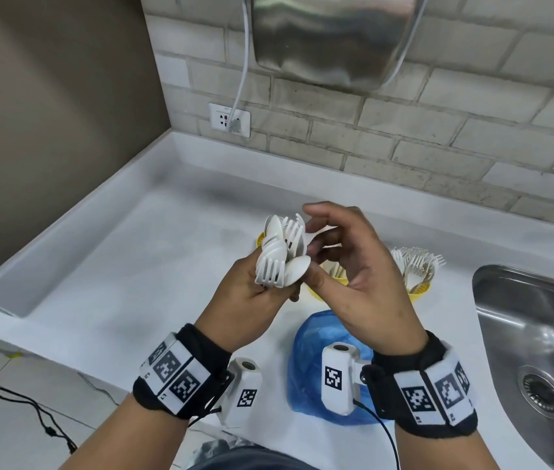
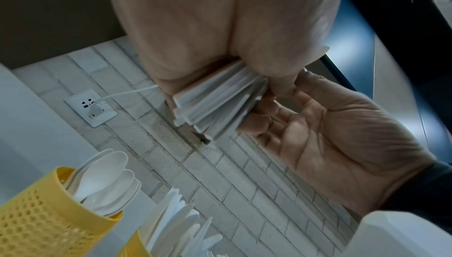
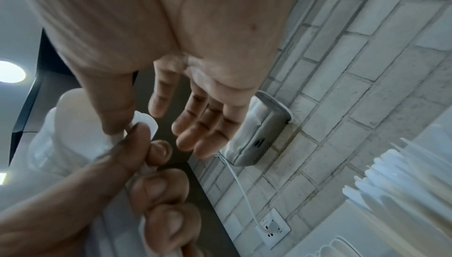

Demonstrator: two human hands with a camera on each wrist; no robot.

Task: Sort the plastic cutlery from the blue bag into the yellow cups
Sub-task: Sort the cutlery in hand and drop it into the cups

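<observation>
Two hands were over the bench: left hand (image 1: 251,283) gripped a mixed cutlery bundle (image 1: 280,254), right hand (image 1: 353,262) pinched one piece from it. Blue bag (image 1: 316,364) lay near the front edge, yellow cups (image 1: 419,288) behind.

Both forearms are bare. Each wrist wears a black fabric band (image 1: 414,374) faced with white panels printed with black square code tags (image 1: 175,373). A white camera housing (image 1: 336,378) (one tag on its side, too) hangs under each wrist, and a thin black cable (image 1: 384,432) trails from the right one.
</observation>
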